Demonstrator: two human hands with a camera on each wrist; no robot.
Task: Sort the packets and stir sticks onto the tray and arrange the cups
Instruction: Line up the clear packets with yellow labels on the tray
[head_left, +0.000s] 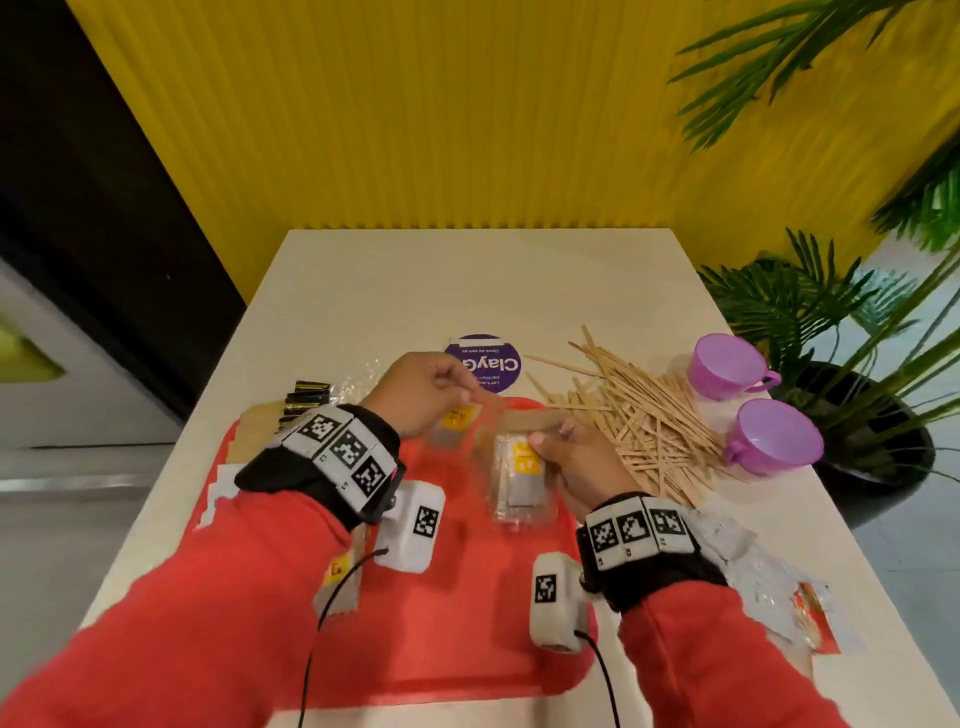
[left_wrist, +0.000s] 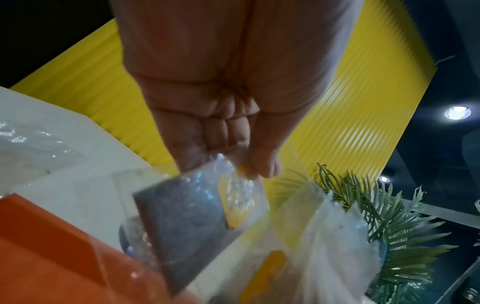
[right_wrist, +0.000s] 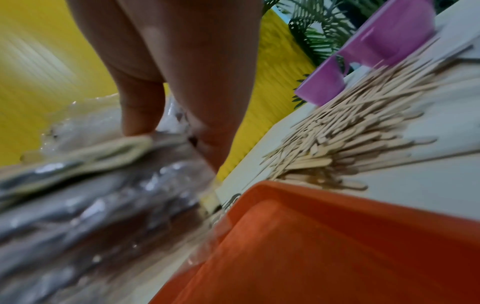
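White table, hands gripping packets

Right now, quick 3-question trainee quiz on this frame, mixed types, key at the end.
1. True or false: the stir sticks lie on the tray.
2. How many purple cups stand on the table? A) one B) two C) three
3. Fill in: the left hand pinches one packet; the right hand holds a clear ____ of packets.

Key: 1 false, they are piled on the table right of the tray. 2 B. 3 bag.
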